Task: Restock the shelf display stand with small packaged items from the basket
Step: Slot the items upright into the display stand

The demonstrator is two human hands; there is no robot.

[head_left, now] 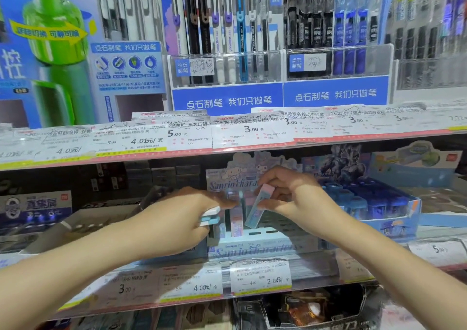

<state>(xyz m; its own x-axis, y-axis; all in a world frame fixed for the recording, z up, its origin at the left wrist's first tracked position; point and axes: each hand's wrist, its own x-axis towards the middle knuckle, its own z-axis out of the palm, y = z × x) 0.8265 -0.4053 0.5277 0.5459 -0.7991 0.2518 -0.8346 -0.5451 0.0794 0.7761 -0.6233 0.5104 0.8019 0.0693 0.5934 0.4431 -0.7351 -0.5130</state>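
Bright, even light; edges blurred, perhaps warped.

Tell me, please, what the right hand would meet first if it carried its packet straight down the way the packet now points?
Probably the slotted tray of the Sanrio display stand: the right hand tilts its packet down toward it, beside a standing pink packet. Depth is unclear.
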